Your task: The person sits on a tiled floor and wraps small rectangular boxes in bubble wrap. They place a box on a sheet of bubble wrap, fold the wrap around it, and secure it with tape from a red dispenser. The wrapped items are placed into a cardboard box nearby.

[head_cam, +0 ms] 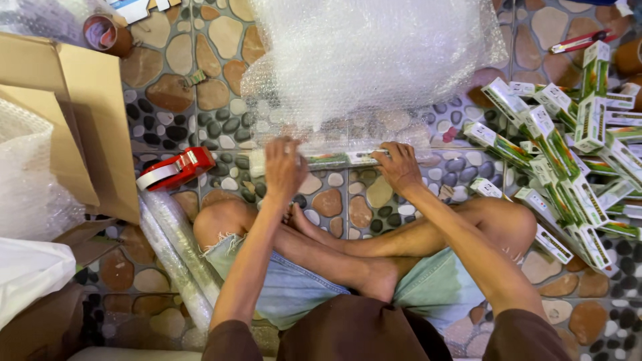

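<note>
The person sits cross-legged on the pebble-patterned floor (200, 73). At the centre of the frame both hands press on a row of slim green-and-white boxes (334, 159) lying at the near edge of a bubble wrap sheet (374, 60), which spreads away to the top. The left hand (283, 167) lies flat, fingers together, on the wrapped left end; the right hand (399, 166) curls its fingers over the right end. A red tape dispenser (177, 168) lies at left, beside a cardboard box (93, 120). A heap of matching boxes (568, 154) fills the right.
</note>
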